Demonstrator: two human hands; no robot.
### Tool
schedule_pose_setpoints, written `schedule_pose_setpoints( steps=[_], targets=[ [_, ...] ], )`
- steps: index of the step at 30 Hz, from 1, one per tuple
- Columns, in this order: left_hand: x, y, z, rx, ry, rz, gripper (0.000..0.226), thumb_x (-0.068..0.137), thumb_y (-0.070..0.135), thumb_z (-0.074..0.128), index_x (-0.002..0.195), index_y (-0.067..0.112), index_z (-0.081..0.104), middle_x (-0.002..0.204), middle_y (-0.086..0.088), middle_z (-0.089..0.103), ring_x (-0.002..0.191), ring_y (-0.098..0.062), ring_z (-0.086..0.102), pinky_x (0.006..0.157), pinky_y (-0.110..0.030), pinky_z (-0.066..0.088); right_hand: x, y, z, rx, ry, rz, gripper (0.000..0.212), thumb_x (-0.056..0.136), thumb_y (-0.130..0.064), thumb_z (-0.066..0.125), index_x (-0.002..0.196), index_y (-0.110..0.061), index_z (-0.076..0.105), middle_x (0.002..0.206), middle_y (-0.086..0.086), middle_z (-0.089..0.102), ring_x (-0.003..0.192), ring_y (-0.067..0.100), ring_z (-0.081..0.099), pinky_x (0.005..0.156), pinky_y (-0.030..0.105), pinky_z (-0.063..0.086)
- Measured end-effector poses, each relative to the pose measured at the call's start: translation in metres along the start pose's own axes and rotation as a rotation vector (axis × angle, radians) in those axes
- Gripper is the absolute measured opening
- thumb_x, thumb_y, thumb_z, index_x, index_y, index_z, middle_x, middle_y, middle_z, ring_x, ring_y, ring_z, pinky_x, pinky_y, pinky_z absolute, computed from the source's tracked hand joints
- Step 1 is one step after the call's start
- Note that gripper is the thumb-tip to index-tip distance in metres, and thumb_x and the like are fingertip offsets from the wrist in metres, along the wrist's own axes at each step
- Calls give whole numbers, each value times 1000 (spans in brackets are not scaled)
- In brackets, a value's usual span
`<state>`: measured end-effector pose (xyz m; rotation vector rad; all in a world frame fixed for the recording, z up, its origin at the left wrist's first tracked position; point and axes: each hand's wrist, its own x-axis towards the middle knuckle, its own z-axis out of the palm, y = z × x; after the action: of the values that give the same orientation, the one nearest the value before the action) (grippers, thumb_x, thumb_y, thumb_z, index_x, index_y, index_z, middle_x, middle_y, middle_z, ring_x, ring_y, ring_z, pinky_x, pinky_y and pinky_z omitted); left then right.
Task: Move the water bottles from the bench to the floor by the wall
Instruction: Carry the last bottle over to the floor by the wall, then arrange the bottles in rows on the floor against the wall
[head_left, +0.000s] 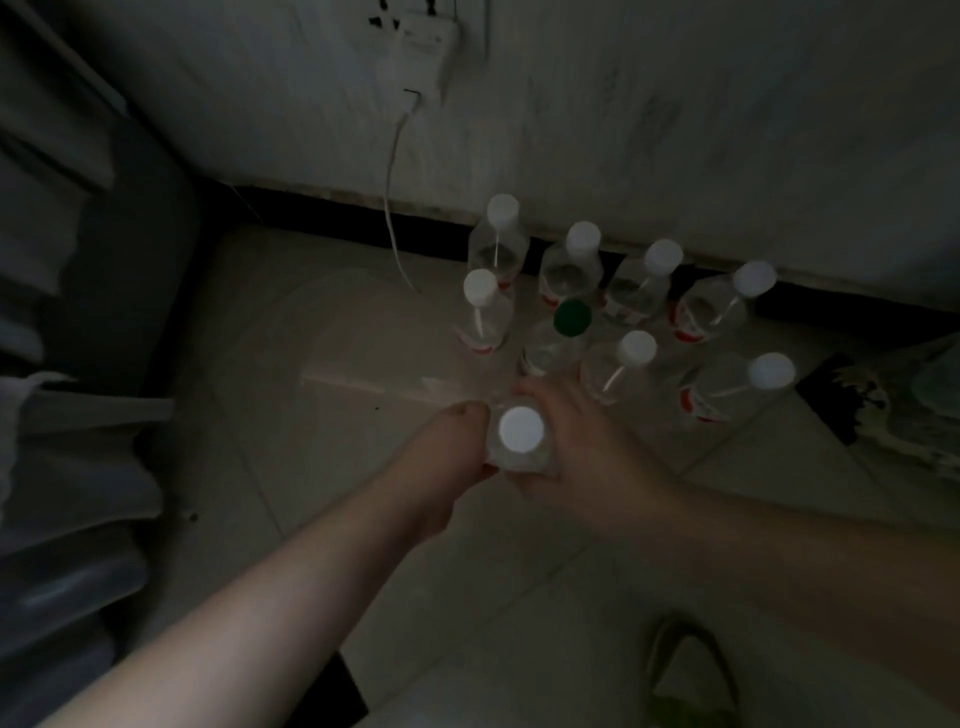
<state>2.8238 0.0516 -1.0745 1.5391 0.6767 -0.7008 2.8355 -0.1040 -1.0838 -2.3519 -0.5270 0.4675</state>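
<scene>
A clear water bottle with a white cap (521, 430) stands upright low over the tiled floor, held from both sides. My left hand (441, 467) wraps its left side and my right hand (576, 441) wraps its right side. Just beyond it, several more bottles stand in two rows on the floor by the white wall: white-capped ones such as the far-left bottle (497, 244) and the near-right bottle (727, 389), plus one with a green cap (571, 318). The held bottle's lower body is hidden by my hands.
A white charger (426, 47) sits in a wall socket, its cable (392, 208) hanging to the floor left of the bottles. Dark furniture (78, 312) fills the left side. A patterned mat (893, 405) lies at the right. A slipper (691, 670) is at the bottom.
</scene>
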Motion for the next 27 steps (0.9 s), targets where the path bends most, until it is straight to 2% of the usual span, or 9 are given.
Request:
schedule_pose_setpoints(
  steps=[3, 7, 9, 12, 16, 19, 21, 24, 27],
  targets=[
    [3, -10, -3, 211, -69, 47, 33, 100, 12, 38, 127, -1, 49, 131, -18, 51, 118, -31, 52, 98, -46, 48, -3, 10, 9, 110, -63, 3, 70, 69, -29, 81, 129, -22, 46, 126, -4, 51, 115, 13, 51, 96, 36, 46],
    [6, -18, -5, 320, -121, 86, 20, 97, 16, 48, 113, 6, 55, 129, -13, 54, 114, -25, 56, 96, -37, 50, -8, 23, 16, 87, -125, -4, 69, 70, -32, 81, 128, -27, 45, 131, -7, 50, 119, 9, 49, 101, 31, 43],
    [7, -17, -6, 255, -165, 25, 19, 100, 19, 42, 113, 9, 52, 133, -18, 52, 119, -28, 55, 95, -37, 51, -8, 27, 16, 32, -142, -35, 68, 70, -32, 81, 128, -27, 46, 129, -6, 50, 118, 10, 48, 98, 30, 43],
    [10, -9, -7, 140, -194, -1, 23, 97, 12, 46, 110, -3, 58, 127, -20, 57, 115, -29, 58, 92, -38, 53, -10, 31, 17, -47, -144, -58, 65, 70, -28, 81, 126, -20, 49, 126, -3, 52, 113, 11, 48, 94, 25, 41],
    [6, 5, -1, 179, -191, 45, 14, 95, 19, 50, 96, 11, 62, 122, -14, 60, 111, -23, 61, 92, -34, 53, -16, 40, 18, -40, -121, -49, 68, 72, -31, 80, 130, -18, 47, 130, 0, 50, 116, 9, 45, 98, 24, 39],
    [4, 12, 2, 294, -198, 76, 18, 96, 23, 48, 104, 12, 59, 127, -15, 58, 115, -24, 59, 95, -36, 52, -18, 45, 23, -32, -112, -51, 74, 73, -35, 78, 135, -16, 43, 134, 3, 46, 122, 16, 45, 102, 37, 42],
    [3, 14, 5, 371, -192, 87, 24, 97, 22, 45, 107, 7, 60, 126, -15, 59, 114, -26, 58, 96, -38, 51, -18, 44, 26, -13, -95, -41, 75, 73, -32, 79, 135, -15, 42, 134, 4, 45, 122, 18, 46, 102, 40, 41],
    [4, 15, 6, 521, -199, 132, 29, 98, 16, 38, 116, 3, 58, 124, -14, 58, 112, -29, 58, 97, -45, 49, -19, 41, 26, -14, -127, -2, 81, 71, -31, 80, 138, -18, 38, 137, 2, 41, 125, 18, 43, 104, 33, 38],
    [8, 17, 1, 607, -128, 143, 33, 99, 22, 36, 120, 7, 56, 121, -9, 59, 110, -26, 58, 95, -43, 48, -18, 43, 13, -146, -170, 20, 90, 71, -39, 79, 143, -18, 29, 144, 3, 33, 131, 18, 35, 103, 25, 32]
  ],
)
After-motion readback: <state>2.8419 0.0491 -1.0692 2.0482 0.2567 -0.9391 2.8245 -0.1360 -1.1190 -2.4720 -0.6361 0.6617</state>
